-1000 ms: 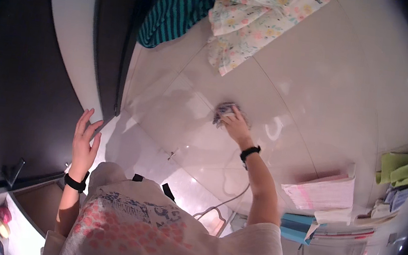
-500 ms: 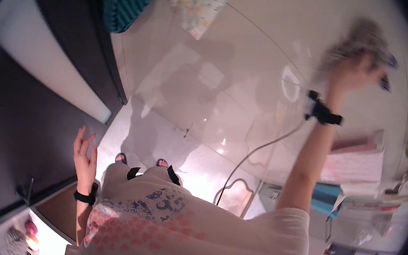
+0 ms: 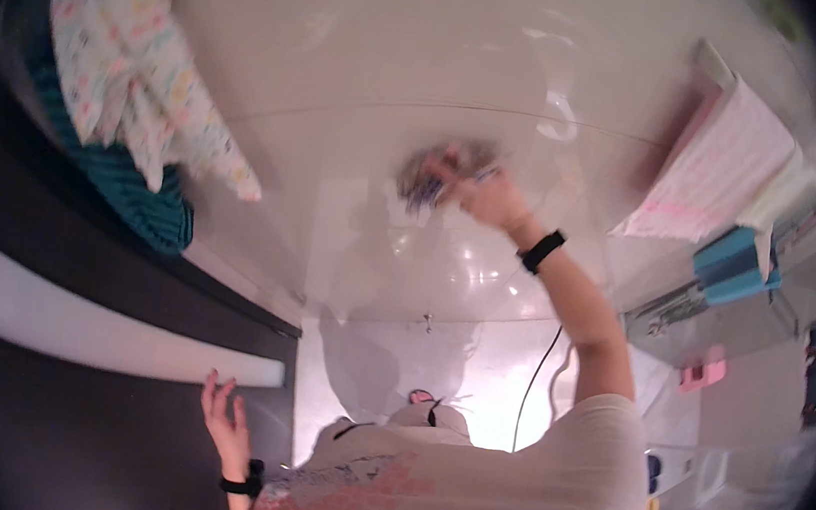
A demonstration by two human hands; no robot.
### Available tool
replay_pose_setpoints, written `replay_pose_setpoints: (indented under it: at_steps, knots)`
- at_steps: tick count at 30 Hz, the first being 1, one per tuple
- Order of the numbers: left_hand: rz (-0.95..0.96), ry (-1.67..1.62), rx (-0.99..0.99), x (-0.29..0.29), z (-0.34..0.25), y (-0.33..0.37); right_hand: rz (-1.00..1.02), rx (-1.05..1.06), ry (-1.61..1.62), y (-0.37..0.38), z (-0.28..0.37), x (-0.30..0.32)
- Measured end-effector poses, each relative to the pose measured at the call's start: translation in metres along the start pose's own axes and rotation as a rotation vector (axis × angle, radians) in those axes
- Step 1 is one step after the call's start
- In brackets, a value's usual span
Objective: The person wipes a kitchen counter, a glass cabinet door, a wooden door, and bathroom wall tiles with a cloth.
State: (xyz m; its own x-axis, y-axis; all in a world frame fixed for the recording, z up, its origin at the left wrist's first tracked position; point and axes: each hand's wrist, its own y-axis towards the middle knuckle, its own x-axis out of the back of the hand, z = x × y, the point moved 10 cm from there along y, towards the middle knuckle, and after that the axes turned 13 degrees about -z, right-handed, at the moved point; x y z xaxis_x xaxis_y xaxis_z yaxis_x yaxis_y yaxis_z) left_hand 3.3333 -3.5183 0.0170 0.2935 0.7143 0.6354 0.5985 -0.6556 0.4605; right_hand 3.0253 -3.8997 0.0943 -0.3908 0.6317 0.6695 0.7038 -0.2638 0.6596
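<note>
My right hand (image 3: pixel 492 202) presses a bunched grey-brown cloth (image 3: pixel 412 177) with blue patches against the shiny pale tiled wall (image 3: pixel 370 59). Its fingers are curled over the cloth and slightly blurred, and the arm reaches up and out ahead of me. Low on the left, my left hand (image 3: pixel 225 428) is held in the air with its fingers apart and nothing in them. It is in front of a dark door (image 3: pixel 97 421) with a long pale panel (image 3: pixel 118 328).
At the left hang a floral-print cloth (image 3: pixel 127 72) and a teal striped towel (image 3: pixel 147 205). On the right hang a pink-and-white towel (image 3: pixel 715 164) and a blue cloth (image 3: pixel 734 267). A small tap (image 3: pixel 427 324) juts from the wall, a dark cable (image 3: pixel 537 381) runs near my right arm, and a pink object (image 3: pixel 704 371) is lower right.
My right hand has swept the cloth across the wall from the far right to the middle. The view has turned right, and my left hand remains open by the door.
</note>
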Motion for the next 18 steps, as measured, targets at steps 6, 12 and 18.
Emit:
replay_pose_setpoints:
  at_steps: [6,12,18]
  knots:
    - [0.113,-0.054,0.086,-0.033,-0.025,0.007,-1.035,-0.432,-0.234,0.023,-0.133,0.196]
    - [0.125,-0.024,-0.065,-0.047,-0.054,0.027,-1.049,-0.804,0.004,-0.111,-0.102,0.071]
    - [0.143,0.0,-0.129,-0.057,-0.068,0.033,-0.829,-1.589,0.011,-0.239,-0.074,-0.038]
